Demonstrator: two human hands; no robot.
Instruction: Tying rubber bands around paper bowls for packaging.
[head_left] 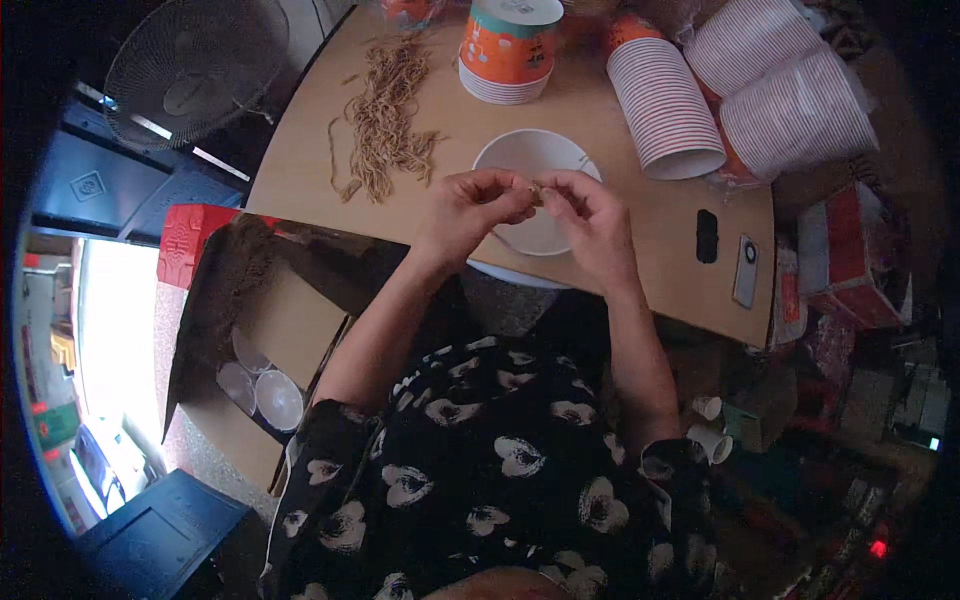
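Both hands meet over an open white paper tub near the table's front edge. My left hand is closed, thumb and fingers pinched together. Facing it, my right hand pinches at the same spot, the fingertips of both nearly touching. A tiny tan bit shows between the fingertips, too small to name. Behind my hands the tub is partly hidden; a thin dark mark shows at its right rim. To the left lies a loose heap of tan, twine-like strands.
Orange paper tubs stand stacked upside down at the back. More nested tubs lie at the right, some in clear plastic. A black phone-shaped object and a silver device rest near the right edge. An open carton sits left.
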